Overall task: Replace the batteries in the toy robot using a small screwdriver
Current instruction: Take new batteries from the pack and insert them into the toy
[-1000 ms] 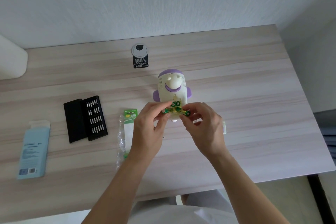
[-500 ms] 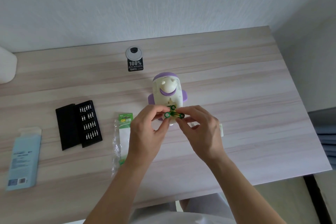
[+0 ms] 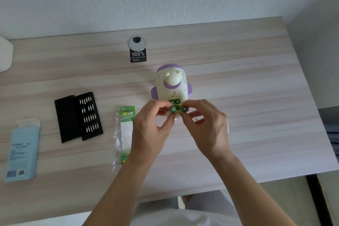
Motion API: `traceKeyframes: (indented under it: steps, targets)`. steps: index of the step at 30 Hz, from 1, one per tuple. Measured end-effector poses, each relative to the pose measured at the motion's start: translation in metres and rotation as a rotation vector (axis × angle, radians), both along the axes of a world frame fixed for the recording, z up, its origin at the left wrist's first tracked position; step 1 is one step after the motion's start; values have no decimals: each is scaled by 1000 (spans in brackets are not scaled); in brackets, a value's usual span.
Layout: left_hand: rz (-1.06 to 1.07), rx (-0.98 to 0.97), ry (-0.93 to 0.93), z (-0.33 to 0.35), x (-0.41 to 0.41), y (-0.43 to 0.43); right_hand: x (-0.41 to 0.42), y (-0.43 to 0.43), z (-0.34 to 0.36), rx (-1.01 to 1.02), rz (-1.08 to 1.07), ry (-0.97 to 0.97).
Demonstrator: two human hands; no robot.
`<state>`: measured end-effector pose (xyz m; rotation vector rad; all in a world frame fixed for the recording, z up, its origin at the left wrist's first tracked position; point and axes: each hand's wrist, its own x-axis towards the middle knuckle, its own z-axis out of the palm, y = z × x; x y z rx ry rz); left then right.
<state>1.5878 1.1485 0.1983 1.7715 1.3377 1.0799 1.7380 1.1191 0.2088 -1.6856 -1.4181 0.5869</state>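
Pinching two green batteries (image 3: 173, 109) held side by side, the left hand (image 3: 148, 130) and the right hand (image 3: 207, 126) meet over the middle of the table (image 3: 256, 79). Each hand has its thumb and forefinger curled round its own side of the pair. The batteries sit just in front of the white and purple toy robot (image 3: 171, 82), whose open compartment shows two more green battery ends (image 3: 175, 101). A torn battery packet (image 3: 126, 128) lies just beside the left hand. An open black bit case (image 3: 78, 116) lies further toward the table's left edge, and a blue box (image 3: 23, 149) lies near that edge. A round cable cover (image 3: 136, 42) and a black sticker (image 3: 138, 57) sit by the far edge.
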Motion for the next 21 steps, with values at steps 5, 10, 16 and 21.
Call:
traceKeyframes:
  steps: [5, 10, 16, 21]
  targets:
    - [36, 49, 74, -1, 5, -3, 0, -1, -1, 43, -5, -47]
    - [66, 59, 92, -5, 5, -2, -1, -2, -3, 36, 8, -84]
    - [48, 68, 154, -11, 3, -2, -1, -1, -8, 11, 2, -67]
    - [62, 67, 123, -11, 2, -1, -2, 0, -10, 19, 3, -72]
